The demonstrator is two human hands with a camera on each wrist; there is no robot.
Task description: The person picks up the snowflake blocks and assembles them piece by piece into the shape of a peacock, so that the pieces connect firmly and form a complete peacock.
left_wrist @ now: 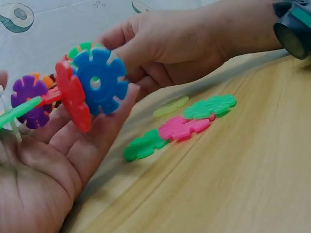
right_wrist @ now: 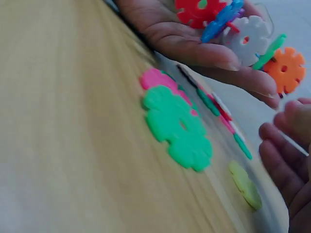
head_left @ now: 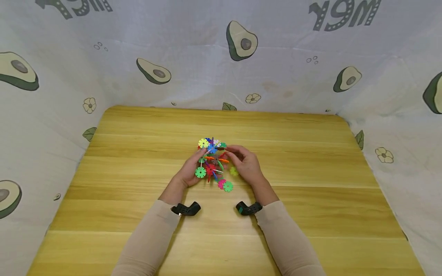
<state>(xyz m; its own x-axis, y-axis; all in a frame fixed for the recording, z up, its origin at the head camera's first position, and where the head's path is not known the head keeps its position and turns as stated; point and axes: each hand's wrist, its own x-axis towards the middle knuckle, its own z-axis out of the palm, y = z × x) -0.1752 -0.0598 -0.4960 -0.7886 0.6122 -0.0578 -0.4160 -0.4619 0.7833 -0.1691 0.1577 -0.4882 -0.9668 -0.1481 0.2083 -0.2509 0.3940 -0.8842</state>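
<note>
My left hand [head_left: 192, 168] supports and grips a cluster of interlocking flower-shaped plastic discs [head_left: 212, 148], its fingers bent around the underside. A blue disc [left_wrist: 101, 81], a red disc [left_wrist: 73, 97] and a purple disc [left_wrist: 30, 101] show in the left wrist view; grey [right_wrist: 246, 41] and orange discs [right_wrist: 285, 71] show in the right wrist view. My right hand [head_left: 246, 164] is at the cluster's right side, fingers bent and fingertips close to its edge. Whether it pinches a disc is hidden by the discs and the frame edge.
Loose or joined discs lie on the wooden table [head_left: 293, 172] below the hands: green [right_wrist: 177, 128], pink [left_wrist: 184, 128] and yellow-green [head_left: 233, 171]. Several discs in a row [right_wrist: 214, 104] lie beyond them. A patterned cloth [head_left: 200, 50] hangs behind the table.
</note>
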